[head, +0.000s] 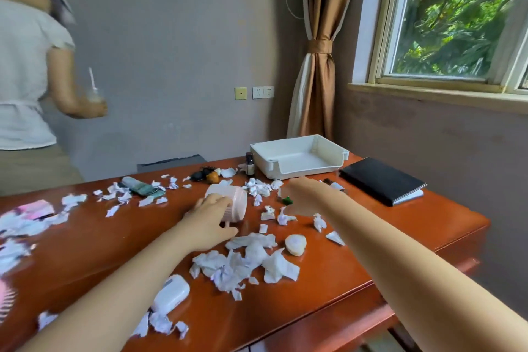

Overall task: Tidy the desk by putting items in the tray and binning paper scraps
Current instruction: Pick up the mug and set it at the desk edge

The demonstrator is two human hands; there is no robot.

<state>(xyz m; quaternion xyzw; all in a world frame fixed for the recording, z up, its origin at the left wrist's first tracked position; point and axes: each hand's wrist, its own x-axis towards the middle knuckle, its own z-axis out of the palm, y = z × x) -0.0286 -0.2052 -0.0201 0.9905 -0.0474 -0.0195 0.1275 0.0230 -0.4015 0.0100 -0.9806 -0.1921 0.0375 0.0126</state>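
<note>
Your left hand curls round the pink tub lying sideways, the tray beyond to its right; your right hand is too blurred to tell.

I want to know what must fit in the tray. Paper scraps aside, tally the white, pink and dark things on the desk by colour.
White: 3 (tray, round piece, oblong device)
Pink: 3 (ribbed cylinder, packet, comb-like piece at the left edge)
Dark: 3 (notebook, bottle, small black clump)
Total: 9
</note>
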